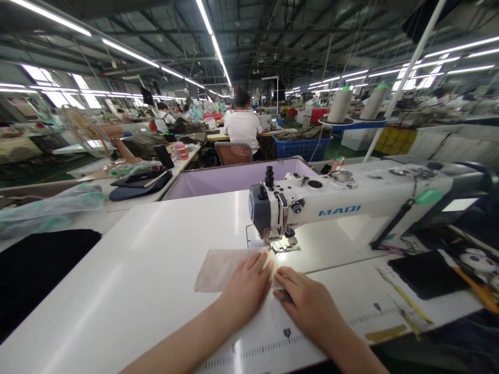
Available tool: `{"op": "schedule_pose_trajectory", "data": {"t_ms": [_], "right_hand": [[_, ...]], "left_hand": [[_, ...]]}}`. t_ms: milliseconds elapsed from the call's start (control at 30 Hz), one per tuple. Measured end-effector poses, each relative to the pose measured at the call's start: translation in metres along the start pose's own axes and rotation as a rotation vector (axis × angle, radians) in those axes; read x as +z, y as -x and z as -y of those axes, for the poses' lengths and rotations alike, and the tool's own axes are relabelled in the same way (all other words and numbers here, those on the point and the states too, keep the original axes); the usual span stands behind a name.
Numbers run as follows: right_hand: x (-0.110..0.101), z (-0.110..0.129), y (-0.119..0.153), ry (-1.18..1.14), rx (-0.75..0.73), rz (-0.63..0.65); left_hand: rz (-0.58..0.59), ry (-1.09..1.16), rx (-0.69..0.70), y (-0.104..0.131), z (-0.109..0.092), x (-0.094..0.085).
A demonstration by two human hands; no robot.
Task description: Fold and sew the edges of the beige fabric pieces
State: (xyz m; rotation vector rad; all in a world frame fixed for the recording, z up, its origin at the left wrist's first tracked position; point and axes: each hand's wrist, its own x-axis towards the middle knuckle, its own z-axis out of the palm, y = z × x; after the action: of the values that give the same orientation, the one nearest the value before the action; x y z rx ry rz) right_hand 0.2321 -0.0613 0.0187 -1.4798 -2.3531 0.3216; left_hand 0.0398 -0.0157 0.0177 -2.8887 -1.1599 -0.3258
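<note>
A beige fabric piece [224, 267] lies on the white sewing table, its far right corner near the presser foot [278, 246] of a white sewing machine [343, 205]. My left hand [249, 280] rests flat on the fabric with its fingers stretched toward the needle area. Close beside it, my right hand [307, 301] has its fingers bent and pressed together at the fabric's right edge. A small dark object [284, 296] shows under the right fingers; its kind is not clear. The needle tip is too small to make out.
A black tablet-like object [427, 274] and a yellow tape [413, 304] lie on the right. Thread cones [339, 105] stand behind the machine. A lilac bin [234, 179] adjoins the table's far edge. Dark cloth [42, 275] lies left. A person [242, 124] sits ahead.
</note>
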Motion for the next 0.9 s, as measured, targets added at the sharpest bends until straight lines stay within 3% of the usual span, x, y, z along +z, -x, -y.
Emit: {"op": "schedule_pose_trajectory", "data": {"t_ms": [133,233,600,900], "right_hand": [[0.005,-0.002,0.011,-0.006,-0.021,-0.015],[0.003,-0.002,0.008,-0.026,-0.015,0.006],[-0.010,-0.006,-0.032,-0.011,0.015,-0.011],[-0.010,-0.006,-0.031,-0.062,0.027,-0.008]], "left_hand": [[0.039,0.023,0.100,0.015,-0.011,-0.003],[0.042,0.042,0.106,0.014,-0.012,-0.008],[0.026,0.116,0.078,-0.021,0.024,-0.014],[0.024,0.069,0.060,-0.033,0.041,-0.014]]}}
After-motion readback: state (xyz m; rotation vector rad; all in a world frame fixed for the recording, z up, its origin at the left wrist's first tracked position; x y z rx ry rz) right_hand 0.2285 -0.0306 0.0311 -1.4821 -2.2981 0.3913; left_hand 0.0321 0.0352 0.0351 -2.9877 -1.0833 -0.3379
